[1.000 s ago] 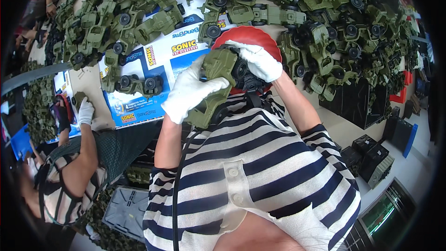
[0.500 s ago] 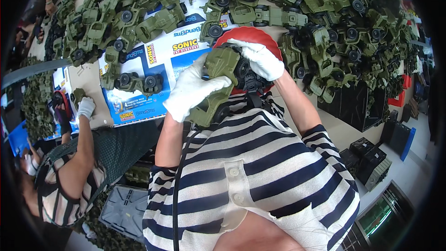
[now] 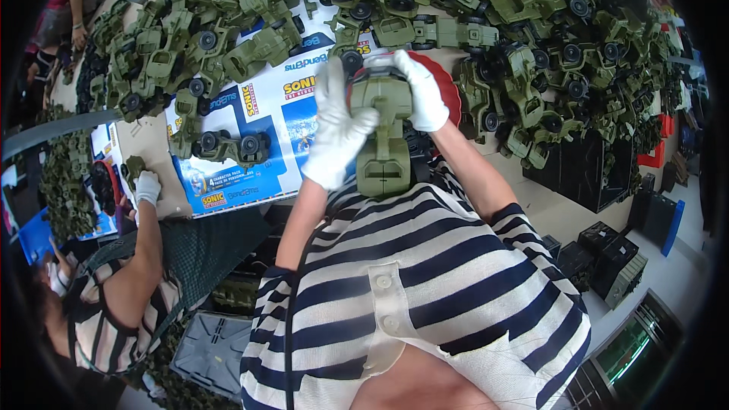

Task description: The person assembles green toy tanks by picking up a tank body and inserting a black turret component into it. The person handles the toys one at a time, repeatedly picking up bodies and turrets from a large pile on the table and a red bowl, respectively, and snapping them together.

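An olive-green toy jeep (image 3: 383,148) stands lengthwise in front of my chest, its top side toward me. My right hand (image 3: 422,95), in a white glove, is closed on the jeep's far right end, fingers bent over its edge. On the jeep's left side is my left hand (image 3: 334,137), also gloved and a little blurred. Its fingers stretch away from me, and its thumb lies against the jeep's side. Behind the jeep shows a red round dish with a ribbed rim (image 3: 448,87). Dark parts under the jeep are mostly hidden.
Heaped green toy vehicles (image 3: 524,68) cover the table's far and right parts. Printed blue-and-white cardboard (image 3: 258,175) lies to the left, with a toy chassis (image 3: 228,146) on it. A co-worker's gloved hand (image 3: 147,187) holds a green part farther left. Black crates (image 3: 607,262) stand at right.
The jeep has swung from a slant to nearly straight and shows its top more. My left hand has shifted right and straightened its fingers. My right hand has moved slightly left.
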Available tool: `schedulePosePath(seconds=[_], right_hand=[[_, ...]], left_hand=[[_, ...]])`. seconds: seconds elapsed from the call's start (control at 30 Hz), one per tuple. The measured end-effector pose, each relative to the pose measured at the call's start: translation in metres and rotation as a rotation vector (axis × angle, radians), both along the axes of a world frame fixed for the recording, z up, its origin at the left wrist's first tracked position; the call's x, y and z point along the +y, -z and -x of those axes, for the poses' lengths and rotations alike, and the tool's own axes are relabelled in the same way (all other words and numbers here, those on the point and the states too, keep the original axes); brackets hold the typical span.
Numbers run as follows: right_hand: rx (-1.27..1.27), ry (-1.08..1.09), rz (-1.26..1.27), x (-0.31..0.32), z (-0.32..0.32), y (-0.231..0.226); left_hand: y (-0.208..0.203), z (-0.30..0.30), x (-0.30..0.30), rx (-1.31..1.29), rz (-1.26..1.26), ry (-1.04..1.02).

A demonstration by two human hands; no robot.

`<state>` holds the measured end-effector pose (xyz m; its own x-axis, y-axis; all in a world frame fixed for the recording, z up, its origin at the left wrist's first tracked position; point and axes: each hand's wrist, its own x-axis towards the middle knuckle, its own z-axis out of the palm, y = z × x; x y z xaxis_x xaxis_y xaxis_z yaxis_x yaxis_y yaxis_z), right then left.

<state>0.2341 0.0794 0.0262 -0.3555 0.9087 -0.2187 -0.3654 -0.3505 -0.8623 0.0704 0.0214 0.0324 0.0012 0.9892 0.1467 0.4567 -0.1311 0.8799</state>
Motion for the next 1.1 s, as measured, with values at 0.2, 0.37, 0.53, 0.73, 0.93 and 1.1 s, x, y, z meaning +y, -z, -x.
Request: schedulePosePath(seconds=[0.2, 0.37, 0.53, 0.73, 0.93, 1.1], right_hand=[[-0.538, 0.062, -0.646, -0.010, 0.009, -0.006], [-0.594, 0.089, -0.794, -0.025, 0.009, 0.001], [-0.667, -0.025, -0.714, -0.024, 0.010, 0.022], [-0.188, -0.228, 0.170, -0.051, 0.012, -0.018], [0.160, -0.156, 0.550, -0.031, -0.052, -0.021], [0.078, 0.482, 0.047, 0.060, -0.179, -0.124]], left_hand=[[0.011, -0.003, 0.008, -0.522, -0.038, -0.035], [0.025, -0.006, 0.009, -0.409, -0.144, -0.072], [0.032, -0.006, 0.008, -0.374, -0.151, -0.169], [0.017, 0.019, 0.018, -0.241, -0.015, -0.446], [0.045, 0.131, -0.007, 0.167, 0.033, -0.519], [0.076, 0.247, -0.053, -0.136, 0.251, -1.285]])
